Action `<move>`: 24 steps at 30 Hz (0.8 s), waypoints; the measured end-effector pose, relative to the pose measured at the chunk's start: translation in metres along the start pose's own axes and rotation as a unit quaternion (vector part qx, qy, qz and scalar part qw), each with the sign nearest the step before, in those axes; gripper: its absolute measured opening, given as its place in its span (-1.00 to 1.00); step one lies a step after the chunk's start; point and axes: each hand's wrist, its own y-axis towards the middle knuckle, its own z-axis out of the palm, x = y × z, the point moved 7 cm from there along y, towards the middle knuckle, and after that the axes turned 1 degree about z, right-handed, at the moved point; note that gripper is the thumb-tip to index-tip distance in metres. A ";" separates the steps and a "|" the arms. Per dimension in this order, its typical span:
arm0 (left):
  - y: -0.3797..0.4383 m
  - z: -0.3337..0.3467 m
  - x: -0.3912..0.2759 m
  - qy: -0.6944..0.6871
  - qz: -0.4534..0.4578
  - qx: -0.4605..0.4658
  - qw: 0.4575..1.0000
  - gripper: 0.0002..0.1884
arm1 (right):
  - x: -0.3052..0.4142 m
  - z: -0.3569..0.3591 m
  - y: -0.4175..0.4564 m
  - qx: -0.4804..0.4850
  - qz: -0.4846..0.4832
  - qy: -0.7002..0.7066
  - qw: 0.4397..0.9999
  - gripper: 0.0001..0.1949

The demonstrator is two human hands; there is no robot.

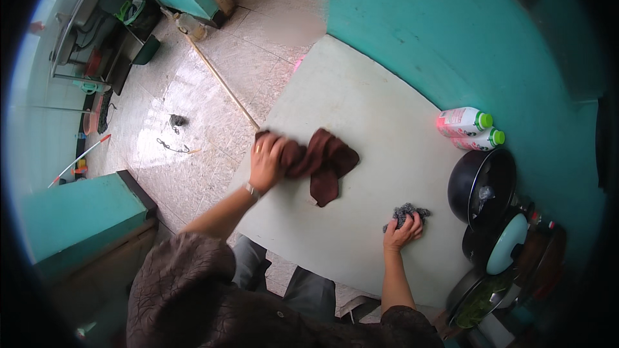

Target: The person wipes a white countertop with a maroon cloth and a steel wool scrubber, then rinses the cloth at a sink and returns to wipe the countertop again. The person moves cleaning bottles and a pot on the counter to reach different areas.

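Observation:
A dark brown cloth [327,169] lies bunched and twisted on the pale tabletop [367,106]. Its left end is under my left hand [267,160], whose fingers are curled over it at the table's left edge; this part is slightly blurred. Toward the right side of the same table, my right hand [403,232] grips a grey steel-wool scouring pad [411,212], which rests on the surface and pokes out past my fingers. A wide gap of tabletop separates the two hands.
Two bottles with green caps [463,122], a black pan [483,188], a pot with a light blue lid [507,244] and a pan of greens [478,299] line the right side. A turquoise wall [411,24] borders the table. A wooden pole [220,77] leans near its left edge.

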 end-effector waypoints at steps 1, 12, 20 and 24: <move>-0.043 -0.011 0.002 0.000 -0.015 0.013 1.000 -0.48 | 0.005 0.003 0.000 0.008 0.013 -0.008 1.000 -0.72; -0.158 -0.024 0.001 -0.041 -0.040 0.041 0.997 -0.38 | 0.347 0.126 0.139 0.100 -0.289 0.087 0.948 -0.76; -0.160 -0.022 0.004 -0.093 -0.047 0.043 0.994 -0.31 | 0.355 0.117 0.091 0.132 -0.483 0.168 0.849 -0.82; -0.159 -0.021 0.004 -0.096 -0.034 0.035 0.994 -0.30 | 0.344 0.150 0.225 0.060 -0.195 0.062 0.977 -0.77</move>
